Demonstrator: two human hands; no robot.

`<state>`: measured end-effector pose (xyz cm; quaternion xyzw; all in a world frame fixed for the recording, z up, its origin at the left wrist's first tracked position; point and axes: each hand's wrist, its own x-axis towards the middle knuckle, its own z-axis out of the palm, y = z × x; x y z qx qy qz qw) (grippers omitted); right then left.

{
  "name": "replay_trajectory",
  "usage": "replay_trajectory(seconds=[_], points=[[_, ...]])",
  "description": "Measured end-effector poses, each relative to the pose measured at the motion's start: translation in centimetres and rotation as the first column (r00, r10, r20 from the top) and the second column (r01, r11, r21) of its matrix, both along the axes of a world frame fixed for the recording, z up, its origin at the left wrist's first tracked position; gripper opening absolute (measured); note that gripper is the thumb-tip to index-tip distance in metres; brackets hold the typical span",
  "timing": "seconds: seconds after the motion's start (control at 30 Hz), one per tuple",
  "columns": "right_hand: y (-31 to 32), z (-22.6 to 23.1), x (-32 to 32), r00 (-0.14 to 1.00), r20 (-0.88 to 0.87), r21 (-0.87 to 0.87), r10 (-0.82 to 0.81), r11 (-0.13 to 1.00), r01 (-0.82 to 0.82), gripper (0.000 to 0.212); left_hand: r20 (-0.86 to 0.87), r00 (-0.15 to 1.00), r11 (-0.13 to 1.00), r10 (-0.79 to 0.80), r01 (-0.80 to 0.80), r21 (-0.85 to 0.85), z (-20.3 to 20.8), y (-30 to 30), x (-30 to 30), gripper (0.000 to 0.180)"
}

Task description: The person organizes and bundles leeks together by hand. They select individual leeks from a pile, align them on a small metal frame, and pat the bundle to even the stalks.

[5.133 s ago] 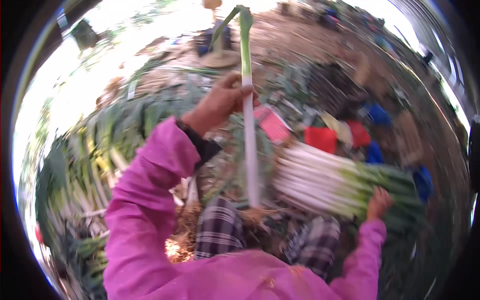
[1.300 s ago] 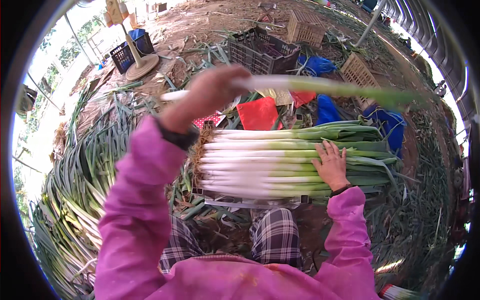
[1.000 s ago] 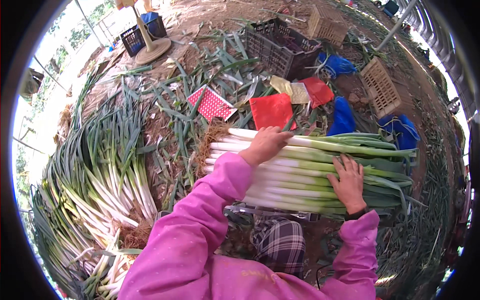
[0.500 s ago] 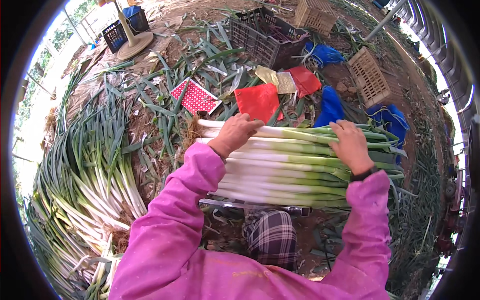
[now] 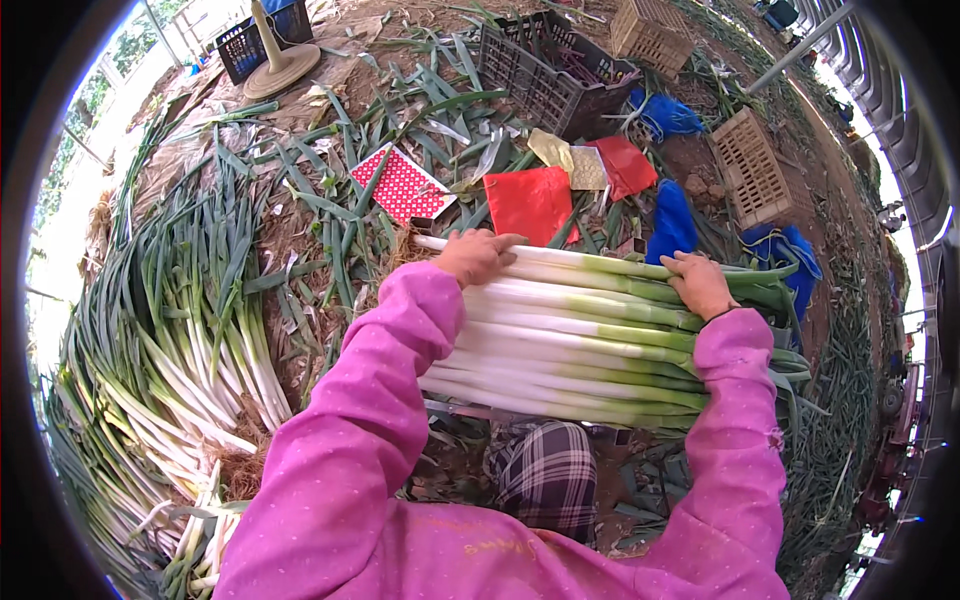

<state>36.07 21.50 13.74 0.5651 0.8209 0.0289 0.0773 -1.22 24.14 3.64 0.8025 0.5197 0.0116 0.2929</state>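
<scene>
A wide row of leeks [image 5: 560, 345], white at the root end on the left and green on the right, lies side by side across a low support in front of me. The support is mostly hidden under them. My left hand [image 5: 475, 257] is closed over the farthest stalk near its white root end. Farther right, my right hand [image 5: 701, 284] bends its fingers round the green part of the same far edge. Both thumbs are partly hidden. Stringy roots [image 5: 408, 248] stick out beyond my left hand.
A large heap of leeks [image 5: 190, 350] covers the ground at left. Beyond the row lie red cloths [image 5: 528, 203], a red patterned sheet [image 5: 402, 184] and blue bags [image 5: 671, 222]. A black crate [image 5: 556, 80] and tan crates [image 5: 748, 170] stand farther off, among scattered leaves.
My right hand has moved nearer along the far edge and its fingers have drawn in from a spread pose. My left hand has lowered over the far stalk. The view has shifted slightly.
</scene>
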Motion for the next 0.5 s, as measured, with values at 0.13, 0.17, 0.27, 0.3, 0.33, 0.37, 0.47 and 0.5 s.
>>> replay_trajectory(seconds=[0.13, 0.17, 0.27, 0.3, 0.33, 0.37, 0.47, 0.5], points=[[1.8, -0.5, -0.1, 0.984, -0.03, -0.272, -0.177, 0.949, 0.162, 0.045, -0.022, 1.0, 0.997, -0.004, 0.002, -0.083, -0.4, 1.0, -1.6, 0.047], [2.1, -0.9, -0.7, 0.982, -0.023, -0.274, -0.187, 0.946, 0.173, 0.045, -0.01, 1.0, 0.997, -0.024, 0.023, -0.079, -1.2, 1.3, -2.2, 0.048], [2.5, -0.9, -1.4, 0.952, 0.035, -0.385, -0.305, 0.874, 0.295, 0.046, 0.014, 0.998, 0.994, -0.067, 0.068, -0.082, -2.8, 2.2, -2.4, 0.054], [2.9, -0.9, -1.4, 0.951, 0.015, -0.455, -0.307, 0.845, 0.28, 0.048, 0.016, 0.996, 0.991, -0.085, 0.086, -0.1, -2.9, 2.1, -2.8, 0.053], [3.3, -0.3, -0.5, 0.949, 0.0, -0.519, -0.315, 0.811, 0.269, 0.052, 0.024, 0.994, 0.987, -0.108, 0.11, -0.117, -3.2, 2.0, -2.8, 0.053], [3.6, 0.4, 0.5, 0.944, 0.006, -0.508, -0.329, 0.813, 0.286, 0.052, 0.032, 0.992, 0.984, -0.124, 0.127, -0.123, -3.5, 2.0, -2.9, 0.053], [4.1, 1.9, 2.8, 0.874, 0.197, -0.531, -0.444, 0.702, 0.475, 0.071, -0.058, 0.995, 0.986, -0.081, 0.071, -0.154, -2.7, 1.4, -3.1, 0.051], [3.6, 2.2, 6.5, 0.826, 0.119, -0.549, -0.551, 0.657, 0.517, 0.072, -0.042, 0.996, 0.989, -0.082, 0.076, -0.128, -2.4, 1.3, -2.4, 0.051]])
